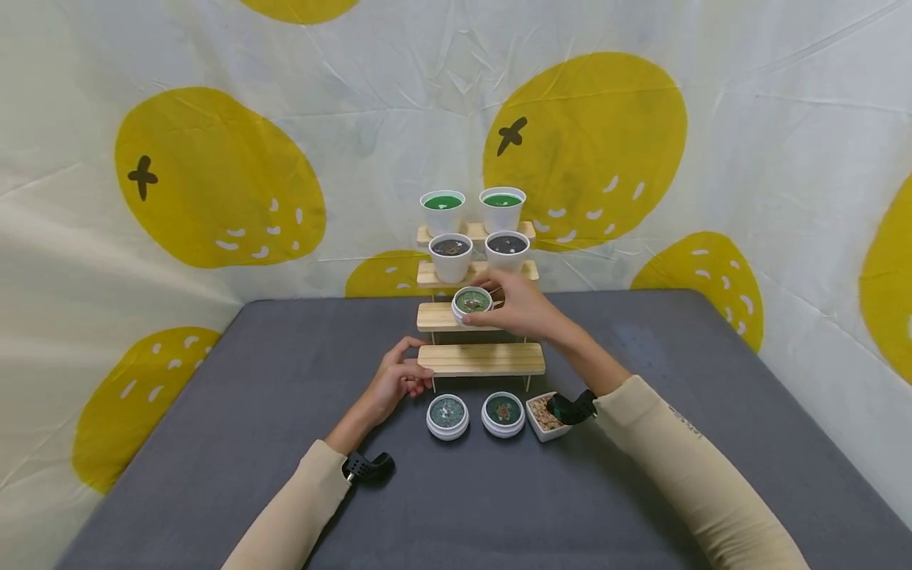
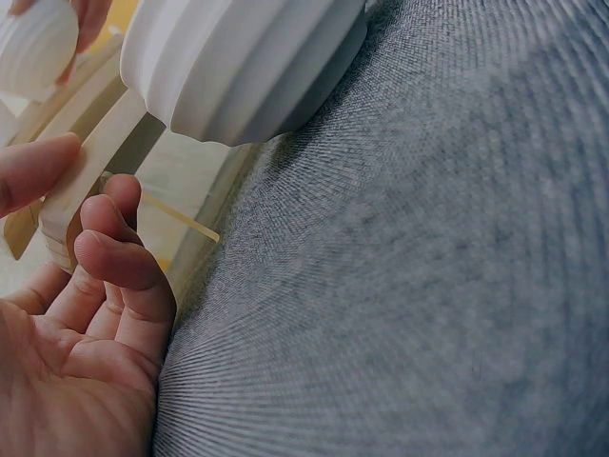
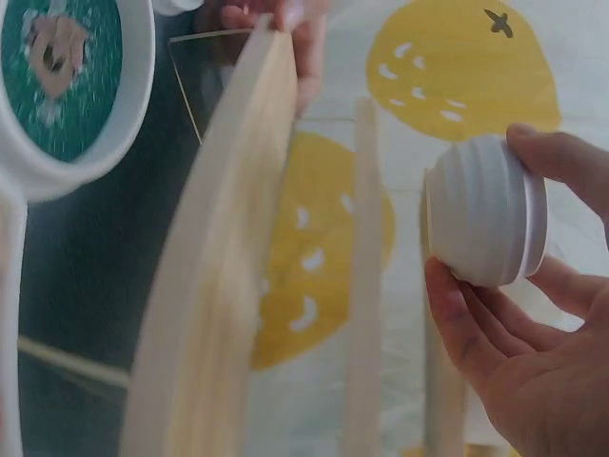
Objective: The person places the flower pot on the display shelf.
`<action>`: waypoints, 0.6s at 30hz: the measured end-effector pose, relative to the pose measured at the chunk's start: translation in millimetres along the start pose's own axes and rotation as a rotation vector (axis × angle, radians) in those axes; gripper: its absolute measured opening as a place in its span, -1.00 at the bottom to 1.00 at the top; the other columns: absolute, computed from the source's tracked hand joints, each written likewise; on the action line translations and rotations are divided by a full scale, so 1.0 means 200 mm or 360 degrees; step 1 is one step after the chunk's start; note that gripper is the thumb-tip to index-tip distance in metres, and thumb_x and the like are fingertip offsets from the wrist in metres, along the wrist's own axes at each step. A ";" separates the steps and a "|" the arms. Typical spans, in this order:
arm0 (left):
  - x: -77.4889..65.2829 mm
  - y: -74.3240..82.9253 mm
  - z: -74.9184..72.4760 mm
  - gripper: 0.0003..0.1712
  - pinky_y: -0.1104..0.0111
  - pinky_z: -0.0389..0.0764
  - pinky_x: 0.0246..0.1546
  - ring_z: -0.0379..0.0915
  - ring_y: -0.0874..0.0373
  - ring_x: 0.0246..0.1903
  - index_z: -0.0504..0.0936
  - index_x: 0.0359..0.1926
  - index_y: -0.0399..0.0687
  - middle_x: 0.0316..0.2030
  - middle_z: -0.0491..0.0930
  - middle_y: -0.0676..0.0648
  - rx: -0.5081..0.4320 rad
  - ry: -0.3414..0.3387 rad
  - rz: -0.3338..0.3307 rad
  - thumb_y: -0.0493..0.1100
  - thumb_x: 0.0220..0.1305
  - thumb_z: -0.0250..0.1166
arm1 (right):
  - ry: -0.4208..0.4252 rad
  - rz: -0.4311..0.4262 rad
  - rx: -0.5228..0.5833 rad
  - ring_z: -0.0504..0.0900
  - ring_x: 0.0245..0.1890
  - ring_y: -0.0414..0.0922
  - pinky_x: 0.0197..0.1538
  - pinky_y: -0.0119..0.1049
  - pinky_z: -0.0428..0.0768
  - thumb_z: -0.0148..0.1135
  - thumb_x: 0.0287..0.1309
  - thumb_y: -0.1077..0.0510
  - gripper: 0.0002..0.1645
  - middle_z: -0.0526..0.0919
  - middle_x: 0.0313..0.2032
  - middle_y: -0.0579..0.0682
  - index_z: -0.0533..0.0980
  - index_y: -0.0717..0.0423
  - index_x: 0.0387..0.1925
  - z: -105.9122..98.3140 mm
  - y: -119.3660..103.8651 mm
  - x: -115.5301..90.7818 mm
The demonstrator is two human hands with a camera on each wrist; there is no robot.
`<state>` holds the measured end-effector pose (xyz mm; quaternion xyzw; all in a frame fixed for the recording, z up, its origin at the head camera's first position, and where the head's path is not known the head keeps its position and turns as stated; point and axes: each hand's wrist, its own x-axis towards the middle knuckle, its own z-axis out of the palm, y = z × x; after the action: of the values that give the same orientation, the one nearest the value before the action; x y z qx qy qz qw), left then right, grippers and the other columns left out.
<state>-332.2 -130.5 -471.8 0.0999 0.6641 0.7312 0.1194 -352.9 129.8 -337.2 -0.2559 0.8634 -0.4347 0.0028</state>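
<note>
- Right hand [image 1: 520,305] pinches a bowl [image 1: 473,302] at the bottom shelf's [image 1: 484,360] twelve o'clock; placing seems in hand.
- Left hand [image 1: 388,381] grips that shelf's nine-o'clock end.
- Next likely needs level set-down.

Place: curtained work area; evidence: yellow-patterned sheet [image 1: 399,150] enclosing grey table [image 1: 456,507]; room type: unclear

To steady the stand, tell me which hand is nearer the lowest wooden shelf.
Left. The left hand holds the lowest wooden shelf at its left end; the right hand is higher, clear of it, gripping a bowl.
</note>
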 end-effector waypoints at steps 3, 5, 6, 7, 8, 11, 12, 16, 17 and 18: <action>0.00 -0.01 0.00 -0.45 0.44 0.43 -0.61 0.41 0.22 -0.66 0.31 0.22 -0.14 -0.59 0.63 -0.01 -0.0007 -0.0007 -0.0010 -0.39 0.21 0.22 | 0.0042 0.0038 0.0040 0.68 0.06 0.11 0.13 -0.03 0.65 0.61 0.02 0.08 -0.25 0.68 0.10 0.17 0.48 0.20 0.22 0.05 0.01 0.03; 0.00 -0.01 0.00 -0.45 0.44 0.43 -0.61 0.41 0.22 -0.66 0.30 0.23 -0.15 -0.59 0.63 -0.01 -0.0004 -0.0010 -0.0015 -0.39 0.22 0.22 | 0.0074 0.0084 0.0047 0.67 0.07 0.10 0.14 -0.04 0.63 0.62 -0.01 0.07 -0.22 0.67 0.08 0.17 0.47 0.22 0.20 0.08 0.02 0.04; 0.00 -0.01 0.00 -0.44 0.44 0.43 -0.61 0.41 0.22 -0.66 0.30 0.23 -0.15 -0.59 0.63 -0.01 -0.0001 -0.0011 -0.0017 -0.39 0.22 0.22 | 0.0090 0.0105 0.0042 0.66 0.07 0.09 0.14 -0.06 0.63 0.63 -0.02 0.06 -0.21 0.67 0.08 0.18 0.46 0.23 0.19 0.09 0.03 0.05; 0.00 -0.01 -0.01 -0.45 0.44 0.44 -0.60 0.41 0.22 -0.65 0.30 0.23 -0.16 -0.58 0.63 -0.01 0.0005 -0.0012 -0.0016 -0.39 0.22 0.22 | 0.0106 0.0127 0.0030 0.66 0.07 0.07 0.14 -0.07 0.62 0.63 -0.02 0.04 -0.21 0.67 0.07 0.17 0.46 0.23 0.18 0.11 0.03 0.06; 0.00 -0.01 -0.01 -0.45 0.44 0.44 -0.60 0.41 0.22 -0.65 0.30 0.23 -0.16 -0.58 0.63 -0.01 0.0008 -0.0013 -0.0017 -0.38 0.22 0.22 | 0.0119 0.0145 0.0022 0.66 0.07 0.06 0.13 -0.09 0.62 0.64 -0.02 0.02 -0.22 0.67 0.05 0.17 0.46 0.23 0.16 0.12 0.03 0.07; 0.00 -0.01 -0.01 -0.45 0.44 0.43 -0.61 0.40 0.21 -0.65 0.30 0.23 -0.15 -0.58 0.63 -0.02 0.0010 -0.0007 -0.0011 -0.38 0.22 0.22 | 0.0161 0.0175 -0.0001 0.68 0.06 0.06 0.08 -0.09 0.65 0.63 -0.02 -0.03 -0.24 0.68 0.03 0.15 0.50 0.21 0.14 0.14 0.04 0.08; 0.00 -0.01 -0.01 -0.45 0.44 0.43 -0.60 0.40 0.21 -0.65 0.30 0.22 -0.15 -0.58 0.62 -0.02 0.0009 -0.0007 -0.0008 -0.38 0.22 0.22 | 0.0175 0.0173 -0.0018 0.69 0.06 0.06 0.07 -0.09 0.67 0.63 -0.01 -0.06 -0.24 0.69 0.03 0.15 0.50 0.20 0.14 0.15 0.04 0.09; 0.00 -0.01 -0.01 -0.45 0.43 0.43 -0.60 0.40 0.21 -0.65 0.30 0.22 -0.15 -0.58 0.62 -0.02 0.0002 -0.0011 0.0006 -0.39 0.21 0.22 | 0.0201 0.0158 -0.0041 0.70 0.09 0.08 0.10 -0.06 0.68 0.61 0.01 -0.06 -0.23 0.70 0.06 0.16 0.51 0.18 0.18 0.16 0.03 0.09; 0.01 -0.01 -0.01 -0.44 0.43 0.43 -0.60 0.40 0.21 -0.65 0.30 0.22 -0.15 -0.58 0.62 -0.02 0.0002 -0.0014 0.0007 -0.39 0.21 0.22 | 0.0199 0.0156 -0.0032 0.70 0.10 0.09 0.11 -0.06 0.68 0.61 0.02 -0.03 -0.23 0.69 0.07 0.17 0.50 0.19 0.20 0.16 0.03 0.09; 0.01 -0.01 -0.01 -0.44 0.43 0.42 -0.60 0.40 0.21 -0.65 0.30 0.22 -0.16 -0.58 0.62 -0.02 0.0003 -0.0017 0.0009 -0.38 0.21 0.22 | 0.0194 0.0154 -0.0010 0.70 0.11 0.10 0.13 -0.05 0.67 0.60 0.03 0.01 -0.23 0.69 0.08 0.18 0.49 0.20 0.21 0.16 0.03 0.09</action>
<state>-334.0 -131.8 -473.1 0.1056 0.6639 0.7304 0.1208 -363.4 101.4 -358.6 -0.1871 0.8746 -0.4463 -0.0296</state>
